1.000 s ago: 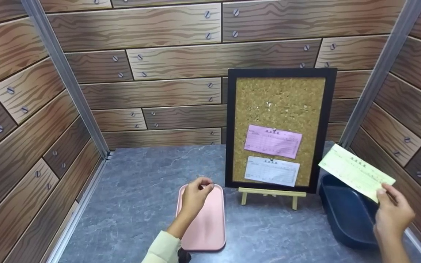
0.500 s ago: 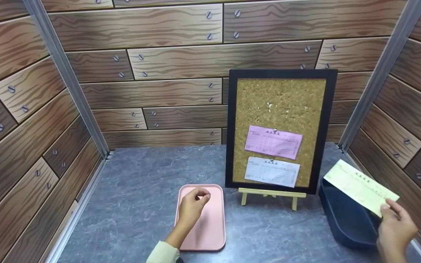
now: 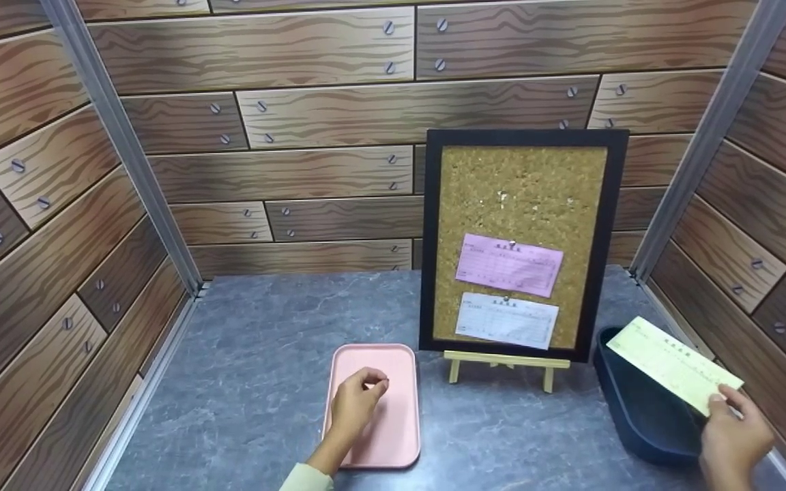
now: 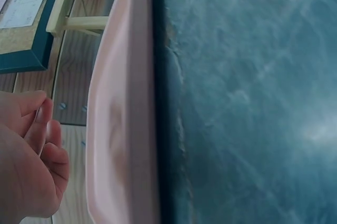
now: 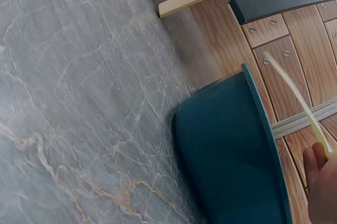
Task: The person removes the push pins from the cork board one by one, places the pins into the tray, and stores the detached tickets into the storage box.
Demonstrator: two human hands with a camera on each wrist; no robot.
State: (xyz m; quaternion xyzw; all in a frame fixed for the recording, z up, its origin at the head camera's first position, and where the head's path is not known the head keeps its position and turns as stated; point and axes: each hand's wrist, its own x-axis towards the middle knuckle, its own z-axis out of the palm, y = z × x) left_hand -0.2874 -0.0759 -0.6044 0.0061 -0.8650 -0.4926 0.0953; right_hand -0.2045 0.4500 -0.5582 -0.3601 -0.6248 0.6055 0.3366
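In the lower right of the head view, the fingers of the right hand pinch a yellow-green paper slip by its lower right corner. In the lower centre, the left hand's thumb and forefinger are pressed tip to tip on what looks like a tiny dark object, too small for us to name.

The slip slopes up to the left over a dark blue tub; the right wrist view shows it edge-on, slightly bowed and apart from the rim. We judge that a light corner hold avoids creases, and that this sheet should be kept level and its free end inside the rim if lowered. The tiny object calls for a steady pinch until it is low over the pink tray.

The left forearm slants up from the bottom edge, fingers turned right, above the tray and not touching it. The right hand rises from the bottom right corner, pointing up and slightly left.

Farther out, we find a framed corkboard right of centre, with a pink slip pinned above a white one.
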